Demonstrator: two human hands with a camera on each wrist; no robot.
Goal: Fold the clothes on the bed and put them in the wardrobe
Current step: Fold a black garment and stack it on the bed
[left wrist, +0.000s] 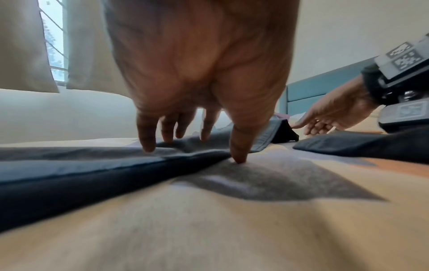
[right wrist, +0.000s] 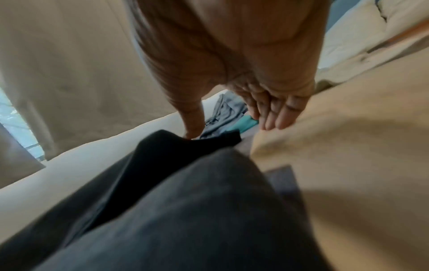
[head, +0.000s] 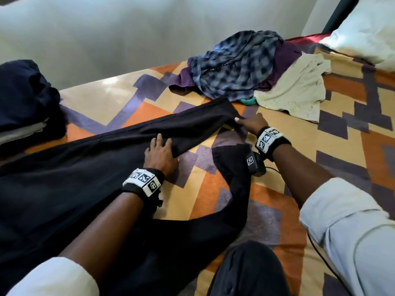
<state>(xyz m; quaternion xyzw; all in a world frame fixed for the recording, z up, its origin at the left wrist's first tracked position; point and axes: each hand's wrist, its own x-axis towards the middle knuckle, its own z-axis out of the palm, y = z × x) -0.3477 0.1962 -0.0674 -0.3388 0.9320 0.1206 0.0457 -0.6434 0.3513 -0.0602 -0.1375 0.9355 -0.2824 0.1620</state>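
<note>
A home bedroom: patterned bed (head: 352, 129), pillow (head: 367, 33), curtained window (left wrist: 54, 45).
</note>
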